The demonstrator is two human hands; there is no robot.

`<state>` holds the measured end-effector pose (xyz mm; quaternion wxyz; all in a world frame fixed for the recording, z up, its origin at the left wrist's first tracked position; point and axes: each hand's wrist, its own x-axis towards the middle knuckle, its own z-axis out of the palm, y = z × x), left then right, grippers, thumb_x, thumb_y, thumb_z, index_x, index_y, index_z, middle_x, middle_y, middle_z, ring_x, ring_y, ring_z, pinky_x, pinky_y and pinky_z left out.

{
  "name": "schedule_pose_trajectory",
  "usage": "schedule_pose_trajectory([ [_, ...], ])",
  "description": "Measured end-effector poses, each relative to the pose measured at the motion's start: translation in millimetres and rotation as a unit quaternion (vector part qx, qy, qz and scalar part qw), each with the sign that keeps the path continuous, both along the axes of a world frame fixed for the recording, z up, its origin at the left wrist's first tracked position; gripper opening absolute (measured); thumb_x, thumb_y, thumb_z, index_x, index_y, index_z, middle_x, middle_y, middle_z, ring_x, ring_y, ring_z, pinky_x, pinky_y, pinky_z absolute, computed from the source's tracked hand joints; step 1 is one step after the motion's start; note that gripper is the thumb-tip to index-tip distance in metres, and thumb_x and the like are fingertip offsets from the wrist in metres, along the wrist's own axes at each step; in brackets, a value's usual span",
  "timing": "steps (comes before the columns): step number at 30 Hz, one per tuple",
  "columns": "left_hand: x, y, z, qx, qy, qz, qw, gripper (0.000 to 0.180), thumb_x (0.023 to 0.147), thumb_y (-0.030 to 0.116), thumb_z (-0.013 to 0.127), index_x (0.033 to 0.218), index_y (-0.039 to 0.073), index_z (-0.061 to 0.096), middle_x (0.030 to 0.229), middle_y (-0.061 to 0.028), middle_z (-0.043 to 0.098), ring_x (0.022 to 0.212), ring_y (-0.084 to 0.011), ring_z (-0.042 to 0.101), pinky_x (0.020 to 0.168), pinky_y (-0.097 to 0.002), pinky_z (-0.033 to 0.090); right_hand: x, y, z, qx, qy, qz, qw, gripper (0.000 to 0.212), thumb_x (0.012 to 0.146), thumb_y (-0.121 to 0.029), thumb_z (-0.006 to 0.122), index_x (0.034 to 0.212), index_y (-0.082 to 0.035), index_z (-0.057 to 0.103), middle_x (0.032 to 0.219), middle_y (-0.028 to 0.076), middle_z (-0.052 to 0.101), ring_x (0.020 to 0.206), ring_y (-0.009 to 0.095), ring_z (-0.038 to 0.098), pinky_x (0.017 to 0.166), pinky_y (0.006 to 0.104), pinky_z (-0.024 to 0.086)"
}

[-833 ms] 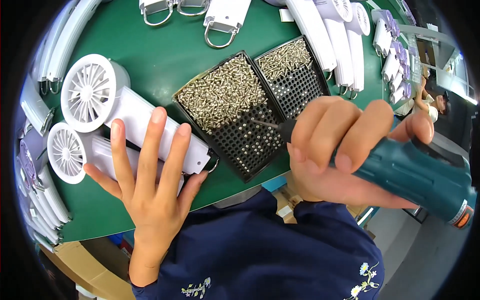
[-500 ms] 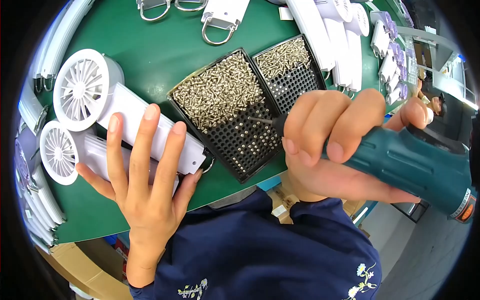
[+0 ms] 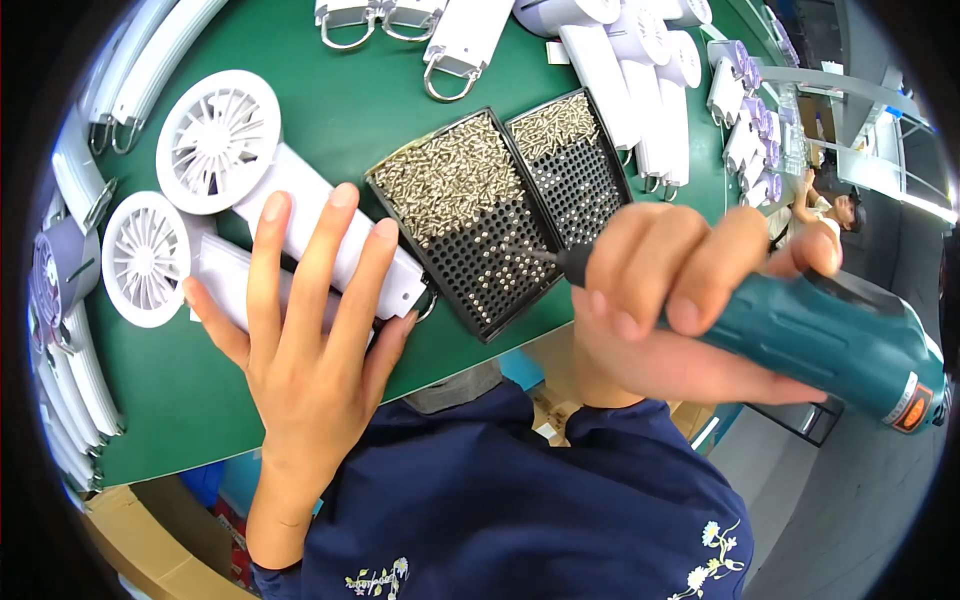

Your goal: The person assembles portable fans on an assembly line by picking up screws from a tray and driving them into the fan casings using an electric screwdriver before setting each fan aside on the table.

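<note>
My left hand [image 3: 310,390] lies with fingers spread over the white handles of two handheld fans. The upper fan [image 3: 262,190] has a round slatted head and a metal loop at its handle's end. Just below it lies the second fan [image 3: 186,250], partly covered by my fingers. My right hand [image 3: 665,290] is wrapped round a teal electric screwdriver [image 3: 810,345], held above the table. Its thin bit points left, over the black perforated screw tray [image 3: 440,262]. Silver screws [image 3: 450,170] are heaped in the tray's far part, and some sit in its holes.
A second black tray [image 3: 575,180] with screws adjoins the first. White fans [image 3: 600,85] lie at the far right, with more along the left edge. Handles with metal loops [image 3: 465,45] lie at the back of the green table [image 3: 330,95]. Another person [image 3: 820,205] is at the right.
The whole view has shifted, with the fans now further right and higher in the picture. Both hands keep their poses; the screwdriver bit is still over the tray.
</note>
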<state>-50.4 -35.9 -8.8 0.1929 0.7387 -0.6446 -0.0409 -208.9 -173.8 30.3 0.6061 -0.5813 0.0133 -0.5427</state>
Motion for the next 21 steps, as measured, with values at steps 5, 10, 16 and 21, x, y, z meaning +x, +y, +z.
schedule_pose_trajectory([
  [5, -0.3, -0.9, -1.4, -0.003, 0.028, -0.001, 1.0, 0.06, 0.074, 0.023, 0.076, 0.131, 0.019, 0.06, 0.145, -0.0016, 0.049, 0.142, -0.0284, 0.035, 0.117, -0.056, -0.006, 17.8, 21.6, 14.7, -0.012, 0.005, 0.052, 0.999, 0.057, 0.098, -0.056, 0.043, 0.134, -0.012, 0.04, 0.073, 0.003, 0.051, 0.045, 0.014, 0.048, 0.035, 0.0283, 0.042],
  [10, 0.6, -1.0, -7.5, -0.034, 0.031, 0.002, 0.999, 0.053, 0.078, 0.027, 0.073, 0.129, 0.021, 0.062, 0.144, -0.0005, 0.05, 0.141, -0.0275, 0.036, 0.116, -0.0567, -0.006, 29.6, 29.6, 3.5, -0.011, 0.033, 0.095, 0.995, 0.06, 0.097, -0.06, 0.042, 0.138, -0.016, 0.036, 0.072, 0.006, 0.052, 0.042, 0.017, 0.048, 0.035, 0.0305, 0.042],
  [16, 0.4, 0.8, -11.1, -0.038, 0.032, 0.009, 0.999, 0.05, 0.08, 0.028, 0.07, 0.129, 0.023, 0.062, 0.144, 0.0012, 0.05, 0.141, -0.0264, 0.036, 0.116, -0.0569, -0.006, 31.3, 38.9, -7.8, 0.005, 0.054, 0.083, 0.995, 0.056, 0.095, -0.06, 0.044, 0.134, -0.019, 0.041, 0.068, 0.007, 0.05, 0.043, 0.019, 0.047, 0.036, 0.0326, 0.041],
  [21, 1.9, 0.9, -13.4, -0.048, 0.035, 0.014, 0.998, 0.047, 0.081, 0.03, 0.067, 0.127, 0.023, 0.063, 0.143, 0.0024, 0.052, 0.139, -0.0255, 0.039, 0.116, -0.0583, -0.005, 37.4, 39.9, -12.9, -0.002, 0.06, 0.078, 0.995, 0.05, 0.096, -0.055, 0.044, 0.131, -0.019, 0.044, 0.067, 0.007, 0.05, 0.046, 0.021, 0.048, 0.039, 0.0339, 0.041],
])
